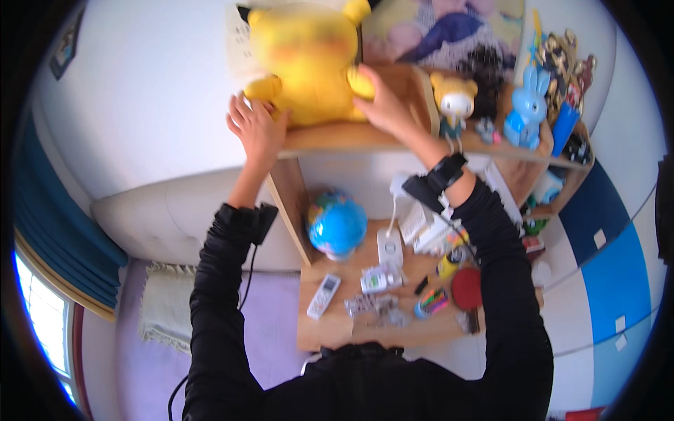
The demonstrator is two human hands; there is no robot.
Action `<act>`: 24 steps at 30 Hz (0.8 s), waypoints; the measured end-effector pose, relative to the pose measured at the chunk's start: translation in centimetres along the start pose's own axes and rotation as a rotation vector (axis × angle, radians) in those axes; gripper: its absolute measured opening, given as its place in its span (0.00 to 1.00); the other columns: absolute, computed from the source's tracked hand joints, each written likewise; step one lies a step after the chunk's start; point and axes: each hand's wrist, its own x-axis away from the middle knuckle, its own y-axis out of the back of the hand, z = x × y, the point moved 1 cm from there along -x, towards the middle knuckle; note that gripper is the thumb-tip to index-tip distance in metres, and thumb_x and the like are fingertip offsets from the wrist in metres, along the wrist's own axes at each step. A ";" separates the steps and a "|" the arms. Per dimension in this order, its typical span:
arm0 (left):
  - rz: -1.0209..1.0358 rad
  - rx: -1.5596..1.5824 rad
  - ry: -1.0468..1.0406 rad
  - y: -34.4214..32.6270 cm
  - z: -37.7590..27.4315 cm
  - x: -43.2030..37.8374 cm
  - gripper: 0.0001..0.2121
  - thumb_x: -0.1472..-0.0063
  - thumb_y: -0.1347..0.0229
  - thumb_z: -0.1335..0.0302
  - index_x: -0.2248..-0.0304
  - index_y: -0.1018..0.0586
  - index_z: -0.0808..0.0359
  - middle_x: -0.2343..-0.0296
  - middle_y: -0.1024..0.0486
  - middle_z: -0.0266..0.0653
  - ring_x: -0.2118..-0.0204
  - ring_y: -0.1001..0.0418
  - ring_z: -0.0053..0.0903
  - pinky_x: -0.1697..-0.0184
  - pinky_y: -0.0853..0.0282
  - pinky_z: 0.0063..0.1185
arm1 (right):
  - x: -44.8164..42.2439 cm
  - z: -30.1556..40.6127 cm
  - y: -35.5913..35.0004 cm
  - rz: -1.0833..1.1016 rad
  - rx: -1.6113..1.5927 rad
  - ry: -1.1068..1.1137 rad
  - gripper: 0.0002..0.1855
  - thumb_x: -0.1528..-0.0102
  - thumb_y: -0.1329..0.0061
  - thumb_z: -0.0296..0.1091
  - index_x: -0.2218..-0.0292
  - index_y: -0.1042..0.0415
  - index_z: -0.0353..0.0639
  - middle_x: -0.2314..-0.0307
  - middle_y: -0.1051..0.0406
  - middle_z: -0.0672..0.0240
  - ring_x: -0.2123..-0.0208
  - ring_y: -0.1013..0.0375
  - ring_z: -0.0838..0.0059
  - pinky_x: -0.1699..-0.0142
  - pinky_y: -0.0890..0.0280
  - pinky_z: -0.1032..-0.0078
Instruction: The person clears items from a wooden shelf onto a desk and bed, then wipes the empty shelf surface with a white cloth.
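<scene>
A large yellow Pikachu plush toy [316,94] sits upright on the top shelf of a wooden desk hutch [337,138]. At its left side, my left hand [258,123] touches the lower body beneath one arm, fingers spread. My right hand [383,102] holds the plush's other arm and side, thumb raised along the arm. The plush lies between both hands, and its underside rests at the shelf's front edge. Just right of it stands a bear-eared figurine [454,100] in front of a wooden frame or box edge.
A blue rabbit figure [526,113] and a blue cylinder [565,129] stand farther right on the shelf. Below are a globe [337,223], a white lamp base [389,247], a remote control [323,296], a cup of markers [432,303] and a red table tennis paddle [466,289].
</scene>
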 end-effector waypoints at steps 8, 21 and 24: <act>0.021 0.579 -0.245 4.8 -1.5 13.6 0.09 0.54 0.45 0.81 0.70 0.28 0.65 0.53 0.43 0.49 0.49 0.46 0.41 0.48 0.51 0.33 | 15.4 7.5 1.3 -0.185 0.057 -0.018 0.24 0.51 0.58 0.24 0.51 0.44 0.39 0.63 0.33 0.58 0.62 0.31 0.67 0.60 0.36 0.75; 1.300 0.699 0.472 1.5 2.4 45.6 0.12 0.49 0.47 0.69 0.66 0.29 0.66 0.72 0.27 0.43 0.68 0.29 0.34 0.68 0.34 0.28 | 49.3 3.4 -8.1 0.233 0.183 -1.107 0.11 0.51 0.57 0.28 0.64 0.33 0.40 0.71 0.31 0.59 0.71 0.31 0.63 0.66 0.36 0.73; 1.589 0.537 0.423 0.8 2.0 47.5 0.15 0.50 0.47 0.61 0.70 0.27 0.66 0.76 0.26 0.42 0.70 0.28 0.34 0.68 0.34 0.28 | 51.6 3.4 -9.7 0.267 0.344 -1.095 0.14 0.53 0.57 0.27 0.61 0.35 0.42 0.69 0.34 0.59 0.68 0.32 0.60 0.66 0.36 0.69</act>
